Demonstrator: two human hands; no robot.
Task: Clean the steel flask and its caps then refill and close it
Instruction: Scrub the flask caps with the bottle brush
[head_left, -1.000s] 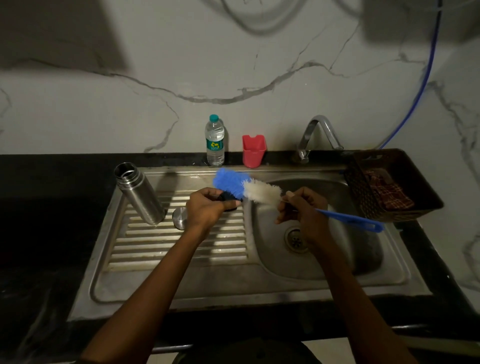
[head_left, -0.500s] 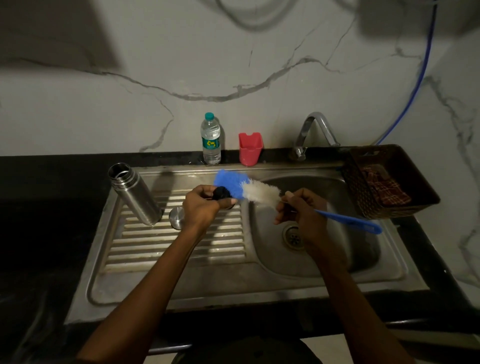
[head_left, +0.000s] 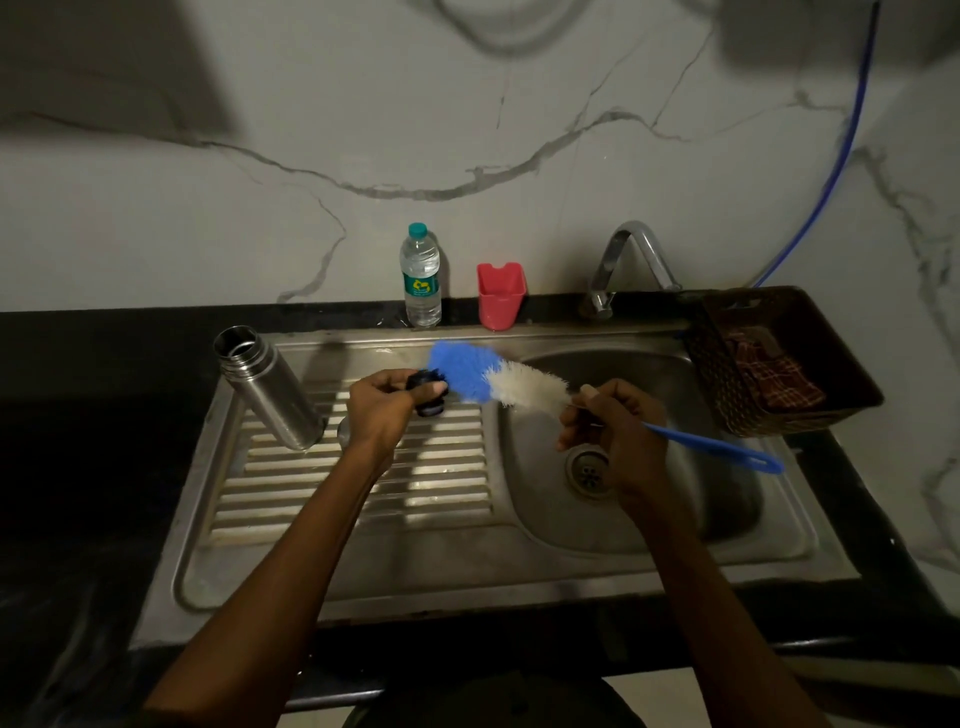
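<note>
The open steel flask (head_left: 270, 387) stands on the ribbed drainboard (head_left: 353, 499) at the left, without a cap. Over the drainboard, my left hand (head_left: 382, 410) grips a small black inner cap (head_left: 428, 397). My right hand (head_left: 613, 431) holds the blue handle of a bottle brush (head_left: 498, 376). Its blue and white bristles lie against the black cap. A round steel outer cap (head_left: 343, 430) rests on the drainboard, mostly hidden behind my left wrist.
A plastic water bottle (head_left: 421, 278) and a red holder (head_left: 500, 295) stand at the back edge of the sink. The tap (head_left: 631, 260) reaches over the basin (head_left: 649, 525). A dark basket (head_left: 779, 358) with a checked cloth sits at the right. Black countertop surrounds the sink.
The brush has shifted slightly against the black cap, and my left hand has turned the cap a little. The flask has not moved.
</note>
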